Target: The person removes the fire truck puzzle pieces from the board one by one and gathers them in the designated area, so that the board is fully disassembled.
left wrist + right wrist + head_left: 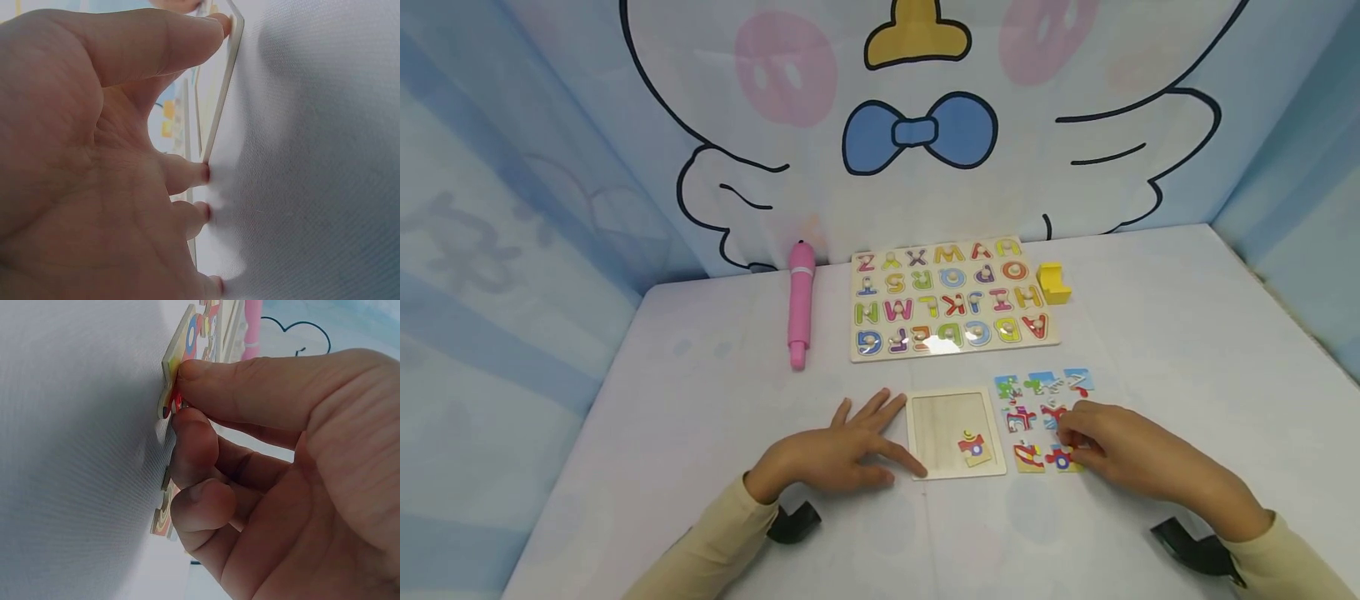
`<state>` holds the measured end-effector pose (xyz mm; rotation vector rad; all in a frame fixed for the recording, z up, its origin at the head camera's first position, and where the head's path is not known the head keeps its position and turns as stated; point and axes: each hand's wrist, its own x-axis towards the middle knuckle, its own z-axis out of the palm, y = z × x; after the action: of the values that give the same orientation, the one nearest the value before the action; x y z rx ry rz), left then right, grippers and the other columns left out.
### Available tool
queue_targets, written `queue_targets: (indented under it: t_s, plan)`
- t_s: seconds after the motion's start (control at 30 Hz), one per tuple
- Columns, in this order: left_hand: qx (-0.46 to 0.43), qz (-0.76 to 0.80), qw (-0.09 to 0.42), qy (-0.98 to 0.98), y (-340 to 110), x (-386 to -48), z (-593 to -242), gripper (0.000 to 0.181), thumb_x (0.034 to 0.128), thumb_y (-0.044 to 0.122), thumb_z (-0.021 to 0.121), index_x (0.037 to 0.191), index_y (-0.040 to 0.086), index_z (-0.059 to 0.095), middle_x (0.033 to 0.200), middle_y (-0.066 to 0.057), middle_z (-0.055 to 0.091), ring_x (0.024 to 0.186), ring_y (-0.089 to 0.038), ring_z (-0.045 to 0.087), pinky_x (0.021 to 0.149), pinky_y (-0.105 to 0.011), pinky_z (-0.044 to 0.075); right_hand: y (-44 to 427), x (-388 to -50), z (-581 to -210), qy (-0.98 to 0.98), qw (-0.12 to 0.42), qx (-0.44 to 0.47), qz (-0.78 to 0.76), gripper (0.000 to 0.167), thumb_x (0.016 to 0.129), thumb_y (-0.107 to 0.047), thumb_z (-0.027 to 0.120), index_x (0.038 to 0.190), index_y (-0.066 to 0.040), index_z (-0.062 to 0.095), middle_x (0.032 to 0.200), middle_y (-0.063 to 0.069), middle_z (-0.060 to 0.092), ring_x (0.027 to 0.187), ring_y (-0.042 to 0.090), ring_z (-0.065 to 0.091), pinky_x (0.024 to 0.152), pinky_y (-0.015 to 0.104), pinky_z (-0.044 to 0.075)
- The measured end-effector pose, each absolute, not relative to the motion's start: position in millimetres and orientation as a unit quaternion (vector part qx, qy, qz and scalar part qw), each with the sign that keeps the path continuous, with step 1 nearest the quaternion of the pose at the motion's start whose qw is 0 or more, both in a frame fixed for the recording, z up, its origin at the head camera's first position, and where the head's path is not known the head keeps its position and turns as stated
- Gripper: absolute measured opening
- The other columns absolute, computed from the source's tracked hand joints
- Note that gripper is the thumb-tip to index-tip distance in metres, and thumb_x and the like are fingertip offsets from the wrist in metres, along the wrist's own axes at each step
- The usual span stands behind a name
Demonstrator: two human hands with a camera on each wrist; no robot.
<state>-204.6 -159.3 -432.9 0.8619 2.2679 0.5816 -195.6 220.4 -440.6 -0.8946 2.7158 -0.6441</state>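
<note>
My left hand [835,454] lies spread beside a square wooden puzzle tray [917,433], with one fingertip on its near left corner. In the left wrist view, fingertips of the left hand [106,144] rest along the tray's edge. One puzzle piece [974,448] with a red and blue picture sits in the tray's near right part. My right hand [1123,450] is over the loose pieces, its fingers curled. Thumb and forefinger of the right hand [250,444] pinch the edge of a puzzle piece with a blue wheel [190,337]. The hand partly hides that piece.
Several loose puzzle pieces [1018,418] lie in rows right of the tray. Behind stands an alphabet board [955,300] with knobbed letters. A pink pen-shaped toy [801,308] lies to its left, a small yellow block [1053,283] to its right. A printed curtain [917,200] borders the table.
</note>
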Motion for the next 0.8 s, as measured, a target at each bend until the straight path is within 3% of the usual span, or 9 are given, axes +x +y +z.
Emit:
queue_targets:
  t_s: [0.47, 0.57, 0.7, 0.8]
  plan:
    - [0.333, 0.221, 0.315, 0.861, -160.2, -204.2, -432.7, 0.034, 0.1018, 0.020, 0.063, 0.128, 0.040, 0.071, 0.172, -0.009, 0.005, 0.156, -0.030, -0.011, 0.116, -0.070, -0.007, 219.0, -197.0, -438.4, 0.925, 0.107, -0.306, -0.196, 0.022, 0.089, -0.007, 0.076, 0.088, -0.023, 0.062, 0.082, -0.015, 0.049, 0.073, 0.000, 0.044, 0.064, 0.024, 0.043]
    - [0.336, 0.221, 0.315, 0.860, -160.3, -204.5, -433.1, 0.034, 0.1020, 0.020, 0.063, 0.128, 0.041, 0.071, 0.172, -0.009, 0.004, 0.156, -0.030, -0.011, 0.116, -0.070, -0.007, 217.2, -195.0, -433.8, 0.934, 0.110, -0.286, -0.186, 0.012, 0.091, -0.014, 0.077, 0.098, -0.019, 0.068, 0.087, -0.015, 0.054, 0.077, 0.002, 0.048, 0.068, 0.027, 0.047]
    - [0.337, 0.216, 0.314, 0.861, -160.2, -205.3, -434.5, 0.034, 0.1021, 0.021, 0.063, 0.128, 0.042, 0.071, 0.172, -0.008, 0.003, 0.156, -0.030, -0.012, 0.116, -0.069, -0.007, 212.0, -192.6, -425.2, 0.939, 0.093, -0.280, -0.177, 0.025, 0.091, -0.021, 0.078, 0.115, -0.013, 0.073, 0.101, -0.012, 0.061, 0.085, 0.004, 0.053, 0.074, 0.030, 0.052]
    - [0.337, 0.214, 0.313, 0.862, -160.6, -205.7, -435.2, 0.034, 0.1020, 0.022, 0.063, 0.128, 0.042, 0.071, 0.172, -0.008, 0.003, 0.156, -0.029, -0.012, 0.116, -0.069, -0.008, 202.2, -193.7, -417.3, 0.935, 0.071, -0.307, -0.164, 0.029, 0.091, -0.019, 0.078, 0.118, -0.012, 0.072, 0.111, -0.007, 0.063, 0.092, 0.009, 0.057, 0.078, 0.033, 0.055]
